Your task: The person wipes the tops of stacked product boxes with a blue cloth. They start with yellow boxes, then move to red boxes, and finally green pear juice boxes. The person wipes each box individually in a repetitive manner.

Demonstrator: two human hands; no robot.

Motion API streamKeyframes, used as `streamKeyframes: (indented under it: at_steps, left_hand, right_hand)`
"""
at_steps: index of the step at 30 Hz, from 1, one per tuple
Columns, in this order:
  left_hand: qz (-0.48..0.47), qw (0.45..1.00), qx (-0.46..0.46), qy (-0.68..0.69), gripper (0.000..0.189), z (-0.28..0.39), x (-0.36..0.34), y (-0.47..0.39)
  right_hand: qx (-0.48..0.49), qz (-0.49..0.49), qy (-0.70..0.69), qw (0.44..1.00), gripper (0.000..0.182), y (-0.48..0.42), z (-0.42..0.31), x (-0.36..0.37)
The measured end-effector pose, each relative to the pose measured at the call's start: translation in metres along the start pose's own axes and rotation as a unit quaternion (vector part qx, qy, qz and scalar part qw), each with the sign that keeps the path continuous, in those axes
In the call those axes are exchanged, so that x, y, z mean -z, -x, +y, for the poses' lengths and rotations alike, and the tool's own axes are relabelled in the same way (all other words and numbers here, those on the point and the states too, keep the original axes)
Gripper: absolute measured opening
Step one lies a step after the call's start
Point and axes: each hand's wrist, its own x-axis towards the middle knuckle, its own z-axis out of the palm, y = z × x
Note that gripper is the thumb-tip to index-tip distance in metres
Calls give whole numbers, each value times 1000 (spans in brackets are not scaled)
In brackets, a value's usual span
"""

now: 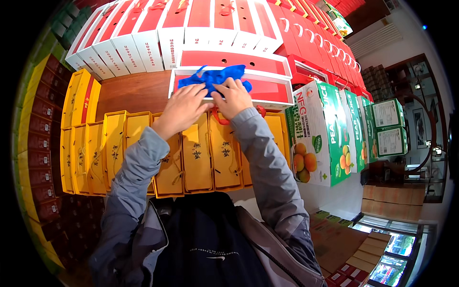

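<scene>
A crumpled blue cloth [218, 77] lies on a long box with a red face and white rim [267, 91]. My left hand [184, 107] reaches over the near left part of the cloth, its fingertips touching it and its thumb held apart. Whether the left fingers grip any fabric cannot be made out. At the cloth's right side, my right hand [235, 98] has bent fingers and thumb on a bunched fold. Below the right wrist a red ribbon [219, 116] hangs over the yellow boxes [195, 154].
Behind, a row of red and white boxes [150, 50] stands on a brown wooden surface [132, 91]. White-and-green juice cartons [321, 132] stand at the right. Dark red boxes [39, 158] are stacked at the left, near a yellow box with a red band [80, 97].
</scene>
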Motion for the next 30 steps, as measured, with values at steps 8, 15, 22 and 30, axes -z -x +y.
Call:
streamKeyframes:
  at_steps: [8, 15, 22, 30]
  left_hand:
    - [51, 991, 23, 121, 34, -8, 20, 1]
    - [8, 917, 44, 396, 22, 10, 37, -13]
    - [-275, 752, -26, 598, 32, 47, 68, -13]
    - [-411, 725, -46, 551, 47, 107, 75, -2]
  right_hand:
    - [-38, -47, -99, 993, 27, -2, -12, 8]
    - [-110, 48, -245, 962, 18, 21, -44, 59]
    - [-120, 112, -109, 980, 16, 94, -66, 139]
    - [-296, -4, -356, 886, 25, 154, -108, 174]
